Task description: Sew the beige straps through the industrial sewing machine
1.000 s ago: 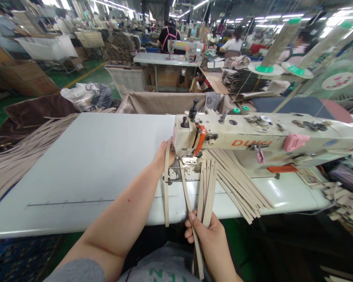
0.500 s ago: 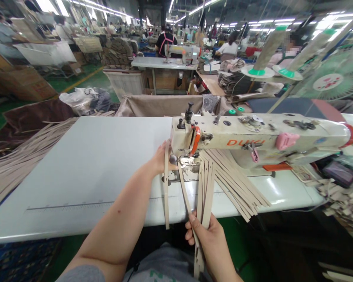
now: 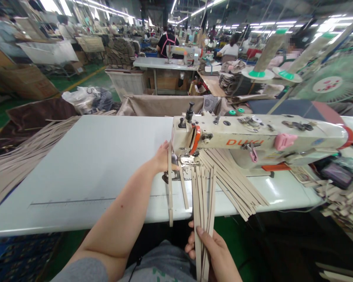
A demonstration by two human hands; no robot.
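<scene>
My left hand [image 3: 162, 159] lies beside the needle area of the sewing machine [image 3: 214, 135], fingers extended and thumb apart. Its fingertips are partly hidden by the machine head. A narrow beige strip [image 3: 170, 199] crosses in front of that hand and hangs over the table edge. Just right of it, a second strip [image 3: 183, 190] runs from under the presser foot toward me. Below the table edge, my right hand [image 3: 208, 244] is closed around a bundle of beige strips [image 3: 203, 199], whose upper ends reach the needle plate.
More strips [image 3: 238, 188] fan out under the machine arm. A large heap of strips [image 3: 32, 145] lies off the left side of the white table [image 3: 106, 156]. Thread cones [image 3: 269, 51] and a fan [image 3: 329, 84] stand behind. Other people work further back.
My right hand has let go of the strip under the presser foot, which now lies loose on the table. That hand has moved slightly down with its bundle. My left hand stays near the needle.
</scene>
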